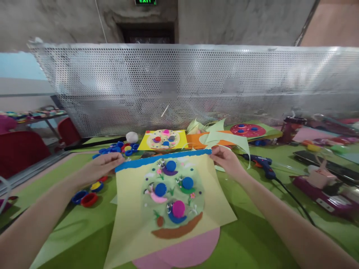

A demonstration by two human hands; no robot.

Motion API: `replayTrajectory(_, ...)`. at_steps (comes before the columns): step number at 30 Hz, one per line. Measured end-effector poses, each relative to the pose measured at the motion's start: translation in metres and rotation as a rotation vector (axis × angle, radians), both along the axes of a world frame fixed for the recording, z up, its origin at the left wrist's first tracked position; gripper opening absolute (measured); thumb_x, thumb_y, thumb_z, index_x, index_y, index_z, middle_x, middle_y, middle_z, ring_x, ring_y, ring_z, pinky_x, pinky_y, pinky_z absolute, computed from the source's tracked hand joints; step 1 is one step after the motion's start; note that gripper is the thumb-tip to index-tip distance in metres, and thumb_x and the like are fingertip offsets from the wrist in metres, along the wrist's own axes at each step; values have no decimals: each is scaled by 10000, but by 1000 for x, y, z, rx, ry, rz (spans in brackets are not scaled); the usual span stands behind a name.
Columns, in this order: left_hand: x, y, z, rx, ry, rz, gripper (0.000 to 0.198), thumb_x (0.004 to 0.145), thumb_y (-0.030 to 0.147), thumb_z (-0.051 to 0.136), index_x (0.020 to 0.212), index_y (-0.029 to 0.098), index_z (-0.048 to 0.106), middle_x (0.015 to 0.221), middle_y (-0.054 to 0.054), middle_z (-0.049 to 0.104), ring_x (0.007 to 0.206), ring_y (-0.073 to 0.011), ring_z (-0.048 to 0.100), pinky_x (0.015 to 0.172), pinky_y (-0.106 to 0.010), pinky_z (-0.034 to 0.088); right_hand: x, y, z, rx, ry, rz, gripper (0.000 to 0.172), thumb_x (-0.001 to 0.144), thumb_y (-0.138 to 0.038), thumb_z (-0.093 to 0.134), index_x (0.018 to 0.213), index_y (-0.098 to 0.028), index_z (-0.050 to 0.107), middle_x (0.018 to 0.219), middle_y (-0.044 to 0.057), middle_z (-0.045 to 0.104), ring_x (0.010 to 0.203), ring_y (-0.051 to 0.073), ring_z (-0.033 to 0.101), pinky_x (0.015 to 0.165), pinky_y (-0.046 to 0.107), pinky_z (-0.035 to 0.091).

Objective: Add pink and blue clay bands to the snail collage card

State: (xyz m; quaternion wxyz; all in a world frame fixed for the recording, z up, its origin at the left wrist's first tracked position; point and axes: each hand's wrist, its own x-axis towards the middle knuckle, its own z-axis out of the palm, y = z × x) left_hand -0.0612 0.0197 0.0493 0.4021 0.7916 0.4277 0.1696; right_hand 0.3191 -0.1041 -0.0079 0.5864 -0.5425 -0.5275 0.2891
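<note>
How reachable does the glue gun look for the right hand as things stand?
Probably yes, if the right hand lets go of the yellow sheet. The glue gun lies close by on that side, mostly uncovered; only a pale green paper scrap hangs near its tip.

Held up by both top corners: a pale yellow sheet [129, 209], picture side toward the viewer, slanting over a green tabletop [232, 243], lower left corner at the very bottom of the view. Edged along the top with a blue strip [165, 158], ragged underneath. Filled at the centre by a pale green disc [173, 182] bearing four snail figures [158, 198] (three with blue shells [187, 183], one with magenta). Dotted also with small flowers [192, 195] and leaves [171, 191], bordered below by a brown curved band [178, 228].
</note>
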Motion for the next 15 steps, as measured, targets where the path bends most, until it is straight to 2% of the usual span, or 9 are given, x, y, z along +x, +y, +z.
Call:
replayTrajectory(3,5,0,-14,-108,-94,-13,514,757,634,472,1038,207,416,916,-17,618,875,-171,562,767,-301,442,-2,1,-4,21,56,-40,368,606,-466,722,692,-202,480,686,-23,544,604,121,514,564,262,433)
replayTrajectory(6,6,1,-31,-226,-98,-26,677,657,544,664,1180,197,411,1034,-66,658,993,-218,577,796,-319,465,-2,2,-10,20,82,-55,343,600,-437,739,684,-195,511,683,-21,562,586,115,503,533,244,405)
replayTrajectory(10,9,2,-47,-237,-125,-26,604,640,504,688,1148,220,526,1058,-54,674,943,-227,619,764,-321,502,-1,2,-13,12,122,-73,333,575,-422,763,673,-193,541,693,-21,582,552,104,490,489,229,374)
replayTrajectory(13,11,1,-48,-169,-130,9,560,609,496,698,1085,221,587,964,-36,704,908,-231,636,792,-351,506,-3,1,-9,8,165,-85,344,550,-415,782,645,-195,536,671,-26,587,497,88,463,444,219,345)
replayTrajectory(15,11,0,-44,-80,-99,74,483,574,500,704,954,208,646,852,-25,716,854,-235,645,784,-363,507,-5,-2,-5,8,198,-91,353,530,-400,797,629,-199,524,638,-35,580,470,84,455,426,217,340)
